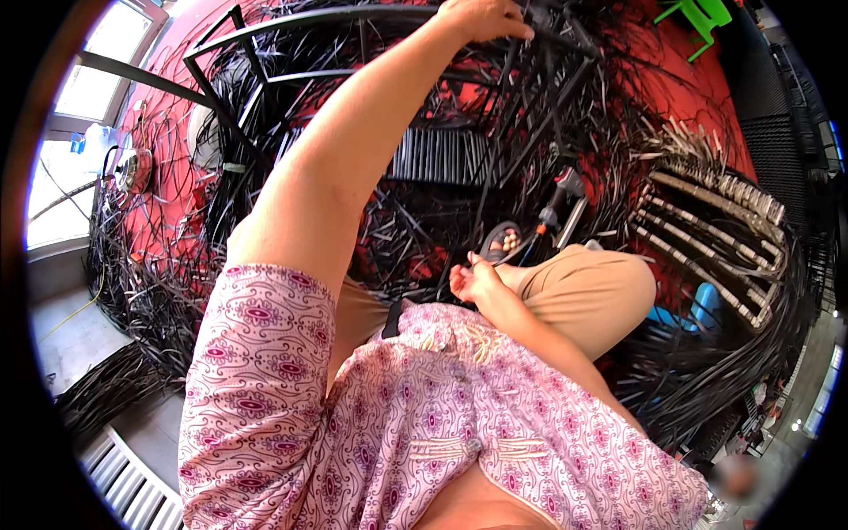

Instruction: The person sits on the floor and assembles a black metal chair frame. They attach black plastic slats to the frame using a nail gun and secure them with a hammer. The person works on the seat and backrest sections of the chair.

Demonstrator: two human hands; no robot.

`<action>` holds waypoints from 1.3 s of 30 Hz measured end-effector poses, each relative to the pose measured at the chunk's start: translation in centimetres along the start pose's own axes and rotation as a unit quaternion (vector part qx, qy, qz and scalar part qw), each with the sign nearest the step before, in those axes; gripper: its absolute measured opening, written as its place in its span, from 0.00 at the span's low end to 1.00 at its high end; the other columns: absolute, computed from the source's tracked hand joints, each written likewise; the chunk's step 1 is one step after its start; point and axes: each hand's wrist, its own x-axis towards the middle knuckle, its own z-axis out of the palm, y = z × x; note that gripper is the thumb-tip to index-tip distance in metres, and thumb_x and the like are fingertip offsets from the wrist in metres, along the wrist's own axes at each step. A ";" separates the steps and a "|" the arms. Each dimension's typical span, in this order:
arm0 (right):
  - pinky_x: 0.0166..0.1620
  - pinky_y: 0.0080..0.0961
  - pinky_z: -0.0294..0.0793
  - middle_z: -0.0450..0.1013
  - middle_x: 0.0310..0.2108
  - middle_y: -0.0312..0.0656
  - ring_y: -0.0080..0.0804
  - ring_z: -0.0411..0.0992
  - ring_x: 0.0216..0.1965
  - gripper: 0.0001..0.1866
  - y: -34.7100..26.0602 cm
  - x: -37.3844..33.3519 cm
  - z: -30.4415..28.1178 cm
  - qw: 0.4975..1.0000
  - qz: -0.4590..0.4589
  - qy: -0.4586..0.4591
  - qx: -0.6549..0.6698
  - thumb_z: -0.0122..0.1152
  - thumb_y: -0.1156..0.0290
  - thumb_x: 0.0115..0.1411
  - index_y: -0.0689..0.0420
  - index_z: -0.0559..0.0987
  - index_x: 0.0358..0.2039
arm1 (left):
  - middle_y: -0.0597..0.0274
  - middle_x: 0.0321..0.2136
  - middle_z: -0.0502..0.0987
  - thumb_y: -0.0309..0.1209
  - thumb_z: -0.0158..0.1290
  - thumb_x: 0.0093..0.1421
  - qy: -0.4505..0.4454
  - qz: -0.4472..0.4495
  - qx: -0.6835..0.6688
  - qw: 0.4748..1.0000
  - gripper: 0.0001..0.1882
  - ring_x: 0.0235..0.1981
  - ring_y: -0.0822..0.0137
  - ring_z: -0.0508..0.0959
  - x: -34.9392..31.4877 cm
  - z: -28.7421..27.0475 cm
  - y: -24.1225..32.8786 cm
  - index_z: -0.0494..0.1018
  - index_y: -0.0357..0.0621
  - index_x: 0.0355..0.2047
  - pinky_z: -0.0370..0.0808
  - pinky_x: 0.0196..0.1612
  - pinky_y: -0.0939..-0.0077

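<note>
My left arm stretches far forward across a black metal frame. At its end my left hand is by the frame's far right part, fingers bent; what they hold, if anything, is hidden among dark strips. Close to my lap, my right hand is closed, palm turned up, with the fingers curled toward the thumb. A thin black plastic strip runs down toward it, seemingly into its fingers. Across the frame's middle, a panel of tightly laid black strips is woven.
Loose black strips cover much of the red floor. A power tool lies beyond my right knee. At right are a strip-wrapped frame and a blue plastic object; a green chair stands far right, a white slatted seat lower left.
</note>
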 end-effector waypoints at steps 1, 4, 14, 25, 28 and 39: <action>0.21 0.27 0.68 0.72 0.25 0.44 0.34 0.68 0.19 0.32 0.9 0.4 0.0 0.998 0.031 0.038 -0.033 0.57 0.37 0.57 0.56 0.68 0.41 | 0.51 0.38 0.81 0.60 0.53 0.55 -0.007 -0.009 0.000 1.000 0.29 0.44 0.53 0.79 -0.1 -0.2 0.3 0.81 0.48 0.40 0.74 0.49 0.60; 0.24 0.26 0.71 0.75 0.28 0.45 0.36 0.70 0.21 0.59 1.8 -1.4 0.2 0.963 0.221 -0.115 -0.104 0.42 0.12 0.38 0.63 0.72 0.43 | 0.50 0.34 0.81 0.59 0.53 0.55 0.012 0.006 0.005 1.000 0.28 0.40 0.51 0.80 -1.6 0.2 -0.3 0.81 0.47 0.38 0.75 0.45 0.58; 0.23 0.15 0.71 0.75 0.27 0.33 0.20 0.73 0.23 0.14 -0.5 -13.5 9.2 0.786 -0.562 -0.172 -0.194 0.55 0.58 0.65 0.57 0.78 0.38 | 0.50 0.31 0.81 0.58 0.54 0.55 0.036 0.022 -0.005 0.999 0.26 0.37 0.51 0.80 -2.8 0.9 0.8 0.82 0.47 0.33 0.75 0.43 0.57; 0.41 0.20 0.69 0.77 0.38 0.38 0.22 0.73 0.36 0.20 -7.3 -18.7 19.6 0.569 -0.762 -0.222 -0.212 0.56 0.60 0.66 0.62 0.77 0.50 | 0.50 0.26 0.81 0.54 0.55 0.56 0.054 0.027 0.009 0.998 0.24 0.32 0.51 0.81 -6.2 0.6 3.3 0.79 0.43 0.29 0.76 0.37 0.57; 0.36 0.17 0.67 0.78 0.26 0.34 0.19 0.72 0.29 0.15 -7.5 -17.3 19.0 0.612 -0.718 -0.270 -0.191 0.57 0.62 0.66 0.61 0.81 0.43 | 0.49 0.25 0.80 0.54 0.54 0.57 0.060 0.030 0.025 0.997 0.25 0.32 0.50 0.81 -6.3 0.8 3.8 0.78 0.41 0.28 0.76 0.37 0.57; 0.30 0.15 0.68 0.78 0.23 0.35 0.18 0.74 0.24 0.16 -7.4 -9.4 14.3 0.658 -0.661 -0.249 -0.262 0.60 0.57 0.64 0.58 0.82 0.36 | 0.55 0.34 0.75 0.48 0.55 0.59 0.076 0.116 0.095 0.986 0.19 0.37 0.51 0.78 -6.4 2.0 3.7 0.76 0.47 0.41 0.74 0.39 0.59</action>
